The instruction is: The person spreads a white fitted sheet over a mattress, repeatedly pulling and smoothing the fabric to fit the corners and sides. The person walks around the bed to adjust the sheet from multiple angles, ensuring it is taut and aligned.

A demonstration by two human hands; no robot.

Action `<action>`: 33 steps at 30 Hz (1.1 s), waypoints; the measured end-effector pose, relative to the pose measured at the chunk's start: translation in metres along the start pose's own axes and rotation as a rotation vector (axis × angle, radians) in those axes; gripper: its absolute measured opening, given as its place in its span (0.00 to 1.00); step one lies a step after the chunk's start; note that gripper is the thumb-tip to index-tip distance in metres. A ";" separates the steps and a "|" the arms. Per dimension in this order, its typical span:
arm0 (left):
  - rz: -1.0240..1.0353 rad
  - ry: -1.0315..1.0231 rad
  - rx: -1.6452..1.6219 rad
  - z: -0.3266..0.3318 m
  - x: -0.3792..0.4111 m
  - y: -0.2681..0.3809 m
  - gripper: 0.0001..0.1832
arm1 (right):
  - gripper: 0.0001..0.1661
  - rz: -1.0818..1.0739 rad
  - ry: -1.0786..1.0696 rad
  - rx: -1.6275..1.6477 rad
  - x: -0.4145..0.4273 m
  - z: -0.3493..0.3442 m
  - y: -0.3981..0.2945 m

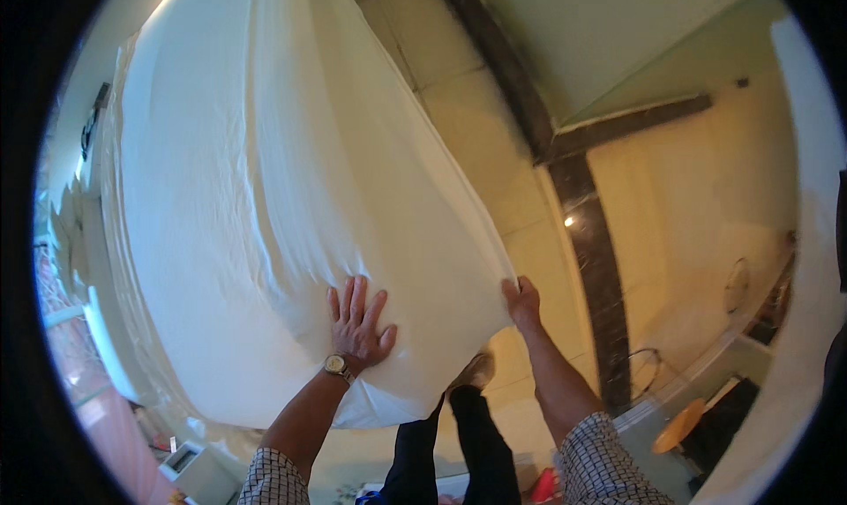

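A white sheet covers a bed that stretches from my legs up to the top of the view. My left hand lies flat on the sheet near the bed's close end, fingers spread, a watch on the wrist. Folds run through the cloth away from those fingertips. At the right side, my right hand grips the sheet's edge, fingers curled around it and partly hidden by the cloth. From that hand the edge runs taut up along the bed's side.
Tiled floor runs along the bed's right side, bordered by a dark stone strip. A wall corner with dark skirting juts in at the upper right. At lower left stands a white box-like object; an orange round object is at lower right.
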State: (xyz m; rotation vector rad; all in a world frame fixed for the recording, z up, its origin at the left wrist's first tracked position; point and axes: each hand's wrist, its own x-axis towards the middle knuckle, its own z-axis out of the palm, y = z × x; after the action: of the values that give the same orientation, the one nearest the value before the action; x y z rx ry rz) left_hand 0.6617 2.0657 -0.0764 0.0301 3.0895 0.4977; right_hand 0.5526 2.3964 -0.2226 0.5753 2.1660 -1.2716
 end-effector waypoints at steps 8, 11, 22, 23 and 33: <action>-0.054 -0.002 -0.104 -0.028 0.013 0.013 0.34 | 0.20 0.140 -0.273 0.007 -0.064 -0.082 -0.091; -0.062 0.001 -0.117 -0.048 0.024 0.020 0.33 | 0.23 0.336 -0.430 0.122 -0.075 -0.098 -0.116; -0.786 -0.175 -0.633 -0.103 0.016 0.125 0.26 | 0.21 0.523 -0.896 0.228 -0.063 -0.058 -0.188; -1.005 -0.355 -0.857 -0.105 0.010 0.159 0.25 | 0.20 0.551 -0.919 0.312 -0.068 -0.052 -0.202; -1.244 1.189 -2.661 -0.094 0.065 0.239 0.39 | 0.18 0.739 -1.079 0.394 -0.131 -0.012 -0.255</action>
State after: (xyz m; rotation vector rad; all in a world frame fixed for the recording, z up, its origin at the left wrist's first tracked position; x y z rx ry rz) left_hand 0.5994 2.2646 0.0872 1.2007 0.3743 -2.1980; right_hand 0.4930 2.2795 0.0325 0.5626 0.7187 -1.1536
